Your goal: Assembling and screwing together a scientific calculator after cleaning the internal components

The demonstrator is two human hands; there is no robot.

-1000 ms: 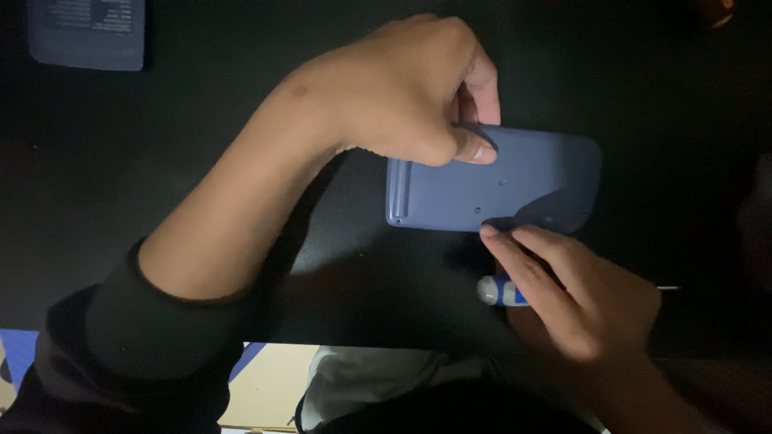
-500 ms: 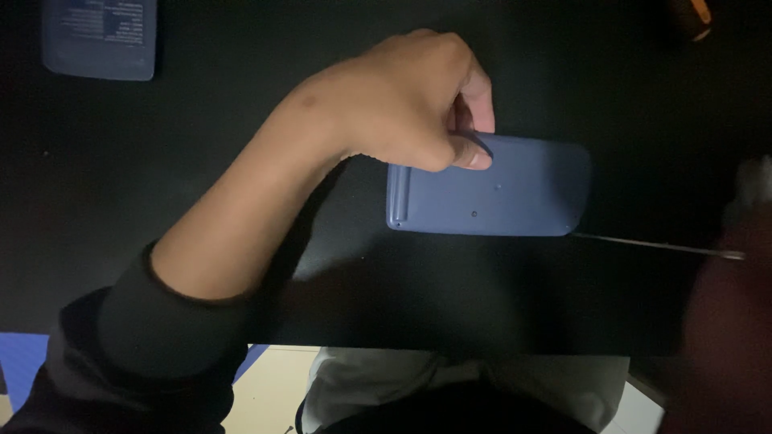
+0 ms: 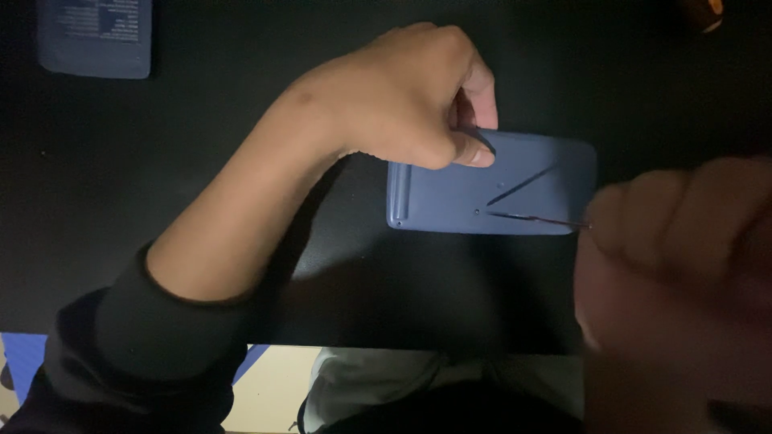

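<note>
Nearest the camera, your right hand (image 3: 683,273) fills the lower right of the view, large and out of focus. Its fingers are curled together around the handle end of a thin metal tool (image 3: 535,217); the blur hides exactly how they pinch it. The tool's fine shaft reaches left from that hand, and its tip sits at a small hole on the blue flat device (image 3: 515,197).

The device lies flat on the black table (image 3: 161,185), long side left to right, near the middle of the view. The shaft casts a slanted shadow across its face.

Your left hand (image 3: 402,100) comes in from the left over the table, dark sleeve (image 3: 161,345) pushed up the forearm. Its fingers are bunched together, the thumb tip pressed on the device's upper edge and the fingertips curled down behind it, holding it in place.

Farther off, a second blue flat object (image 3: 95,36) rests at the table's upper left corner, well apart from both hands.
</note>
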